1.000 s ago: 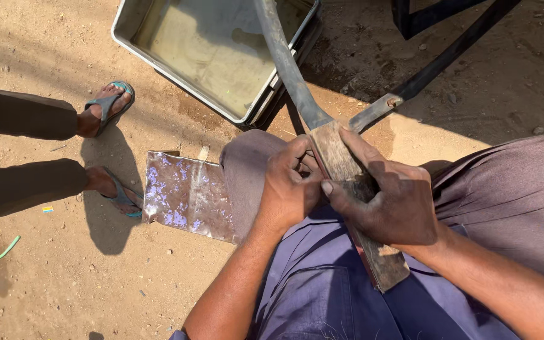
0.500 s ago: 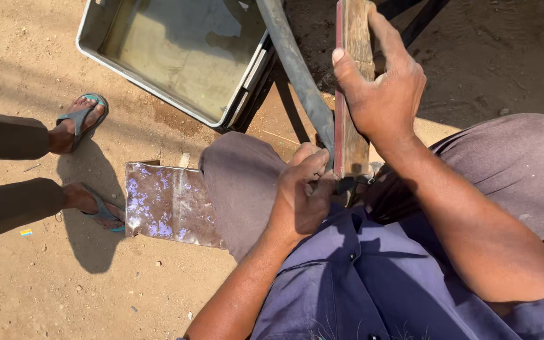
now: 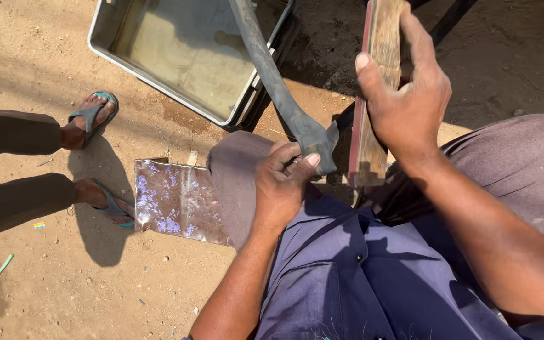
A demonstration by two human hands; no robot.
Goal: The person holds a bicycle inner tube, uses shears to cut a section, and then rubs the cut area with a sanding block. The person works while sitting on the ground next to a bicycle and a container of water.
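Open dirt left of shiny sheet (image 3: 174, 201); tray (image 3: 105, 28) ahead

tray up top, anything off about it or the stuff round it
The tray holds murky water and sits askew on the dirt. Beside it a shiny sheet lies loose on the ground, partly under the knee. Nothing looks spilled.

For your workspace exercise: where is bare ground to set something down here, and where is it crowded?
Free: the dirt at lower left, below the shiny sheet and the sandalled feet; also the strip left of the metal tray. Crowded: the lap, where the left hand grips the curved metal bar and the right hand holds the wooden block.
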